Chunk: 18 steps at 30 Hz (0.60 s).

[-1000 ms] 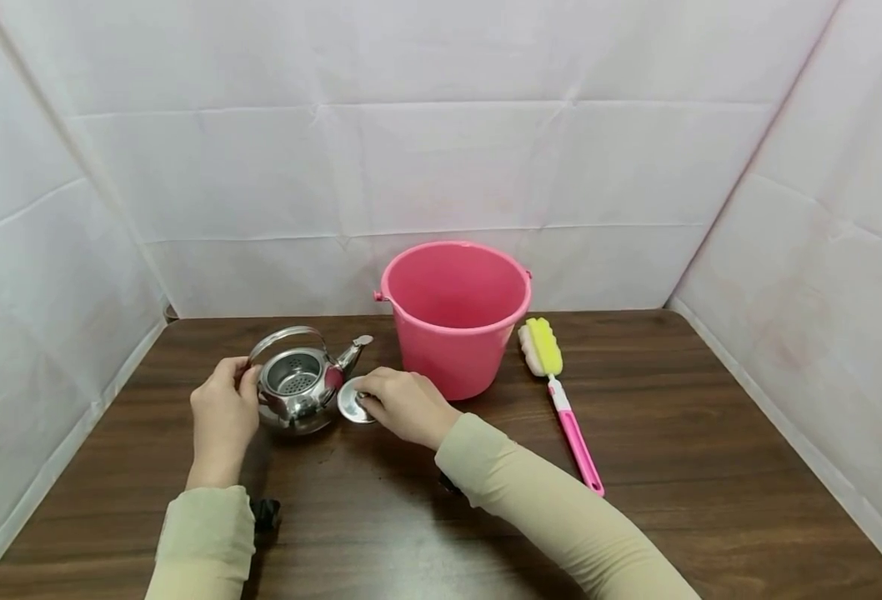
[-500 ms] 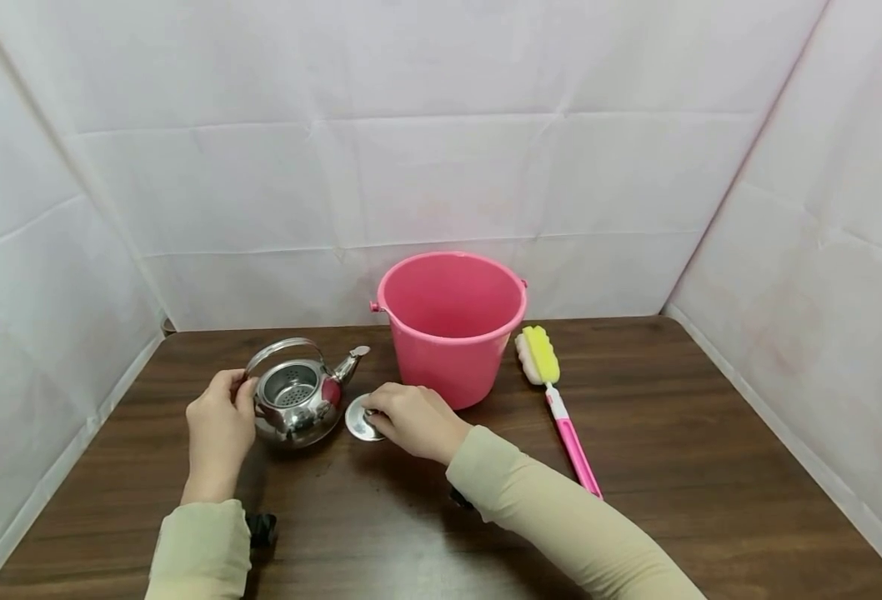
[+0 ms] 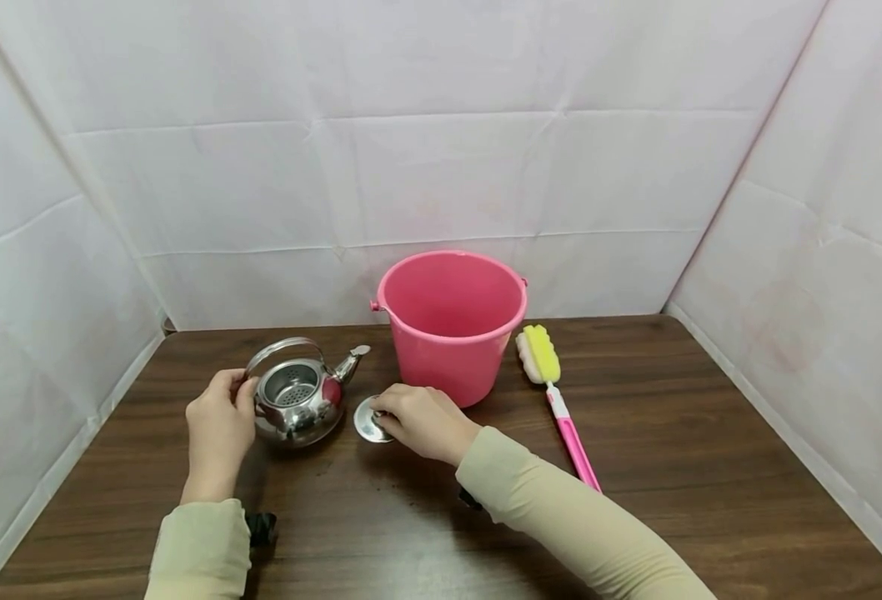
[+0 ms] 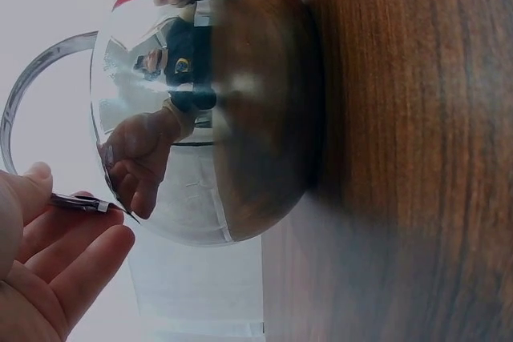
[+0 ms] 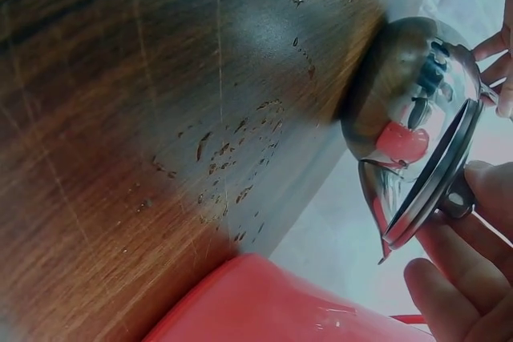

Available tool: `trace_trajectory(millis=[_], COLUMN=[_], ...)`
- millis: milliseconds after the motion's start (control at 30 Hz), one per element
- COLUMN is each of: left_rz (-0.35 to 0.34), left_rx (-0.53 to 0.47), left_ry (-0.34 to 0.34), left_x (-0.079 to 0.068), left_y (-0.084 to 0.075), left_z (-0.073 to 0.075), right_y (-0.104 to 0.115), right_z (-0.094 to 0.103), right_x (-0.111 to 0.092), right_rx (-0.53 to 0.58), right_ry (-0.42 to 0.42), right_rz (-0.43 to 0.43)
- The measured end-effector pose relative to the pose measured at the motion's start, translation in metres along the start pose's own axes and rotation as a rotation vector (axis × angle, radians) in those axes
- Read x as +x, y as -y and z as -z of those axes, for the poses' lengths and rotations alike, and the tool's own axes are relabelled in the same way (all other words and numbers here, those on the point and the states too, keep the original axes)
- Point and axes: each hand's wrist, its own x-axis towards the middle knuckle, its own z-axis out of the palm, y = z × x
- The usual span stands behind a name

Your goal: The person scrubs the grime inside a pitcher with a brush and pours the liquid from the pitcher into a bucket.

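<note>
A shiny steel teapot [image 3: 298, 417] stands on the wooden table at the left, its spout toward the bucket and a perforated strainer [image 3: 292, 386] showing in its mouth. My left hand [image 3: 221, 429] pinches the lower end of the teapot's arched handle [image 4: 32, 78] between thumb and fingers. Just right of the teapot, my right hand [image 3: 428, 423] pinches the round steel lid [image 3: 369, 421] by its dark knob [image 5: 457, 199]. In the right wrist view the lid is tilted and overlaps the teapot body.
A pink bucket [image 3: 452, 367] stands behind my right hand. A bottle brush [image 3: 561, 408] with a yellow and white sponge head lies to its right. Small wet drops [image 5: 232, 150] dot the table. White sheeting [image 3: 441, 167] walls the back and sides.
My right hand has carried the lid a little to the right, away from the teapot. My left hand keeps its hold on the handle. The head view has shifted slightly.
</note>
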Motion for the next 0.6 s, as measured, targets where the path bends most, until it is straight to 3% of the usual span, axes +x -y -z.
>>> trace_trajectory(millis=[600], left_rz=[0.006], left_rx=[0.002], left_ry=[0.008], left_x=[0.0003], left_y=[-0.0007], left_z=[0.0011], right_y=[-0.0057], right_z=[0.0057], right_x=[-0.0079], right_rx=[0.011], right_ry=[0.006], right_rz=[-0.005])
